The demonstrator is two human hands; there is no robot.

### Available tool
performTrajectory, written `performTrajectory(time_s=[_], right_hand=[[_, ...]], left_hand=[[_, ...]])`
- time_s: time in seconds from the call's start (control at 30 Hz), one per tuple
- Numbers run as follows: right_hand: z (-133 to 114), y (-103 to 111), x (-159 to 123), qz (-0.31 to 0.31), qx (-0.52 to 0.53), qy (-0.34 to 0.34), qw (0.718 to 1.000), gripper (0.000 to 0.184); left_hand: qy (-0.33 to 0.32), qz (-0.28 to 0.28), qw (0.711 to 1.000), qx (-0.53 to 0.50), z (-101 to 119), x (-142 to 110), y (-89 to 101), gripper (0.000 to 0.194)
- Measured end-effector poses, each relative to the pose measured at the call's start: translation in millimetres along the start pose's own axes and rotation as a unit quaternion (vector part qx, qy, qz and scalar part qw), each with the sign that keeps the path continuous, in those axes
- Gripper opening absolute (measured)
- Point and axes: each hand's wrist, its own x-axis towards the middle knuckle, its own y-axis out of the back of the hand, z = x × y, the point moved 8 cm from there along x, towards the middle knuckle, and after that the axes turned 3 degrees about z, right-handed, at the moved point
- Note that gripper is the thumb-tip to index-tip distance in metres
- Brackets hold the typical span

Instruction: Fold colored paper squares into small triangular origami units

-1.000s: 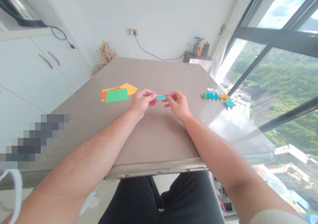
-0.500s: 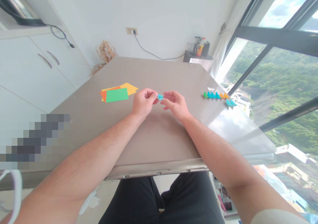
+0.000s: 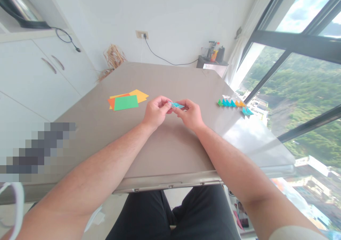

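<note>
A small light-blue folded paper boat (image 3: 177, 105) is held between my hands above the middle of the table. My left hand (image 3: 156, 111) pinches its left end between thumb and fingers. Thumb and fingertips of my right hand (image 3: 192, 115) close on its right part, with the pointed tip showing between them. The fingers hide parts of the folds. At the right side of the table stands a row of green, blue and orange paper boats (image 3: 231, 103), with more blue boats (image 3: 247, 111) just in front of it.
Left of my hands, a green paper sheet (image 3: 126, 102) lies over orange and yellow sheets (image 3: 139, 95). The grey table (image 3: 165, 151) has its front edge near my lap. A large window (image 3: 306, 73) is on the right. Behind the table stands a small cabinet (image 3: 213, 66) with bottles.
My right hand, its fingers apart before, has closed on the right part of the blue paper boat. More of the boat shows now, stretched wider between both hands.
</note>
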Motion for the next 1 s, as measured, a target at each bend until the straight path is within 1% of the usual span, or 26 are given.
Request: performTrajectory(time_s=[0.2,0.4,0.53,0.83,0.9,1.0], right_hand=[[2,-2,2,-0.005,0.085,-0.033,0.996,0.035],[-1,-3,1,-0.012,0.134,-0.049,0.99,0.041],[0,-3,1,-0.017,0.113,-0.053,0.992,0.039],[-2,-1,0,0.005,0.053,-0.019,0.998,0.032],[-3,0,0,0.012,0.047,-0.02,0.999,0.03],[-4,1,-2,0.017,0.044,-0.023,0.999,0.028]], left_hand=[[0.022,0.005,0.998,-0.065,-2,0,0.4,0.016],[0.035,-0.005,0.994,-0.099,-3,0,-2.2,0.016],[0.031,-0.001,0.995,-0.1,-2,0,-1.5,0.016],[0.018,-0.012,0.995,-0.098,0,0,-1.1,0.019],[0.023,-0.026,0.995,-0.099,0,-1,-3.0,0.023],[0.035,-0.074,0.993,-0.087,1,-3,-10.9,0.028]])
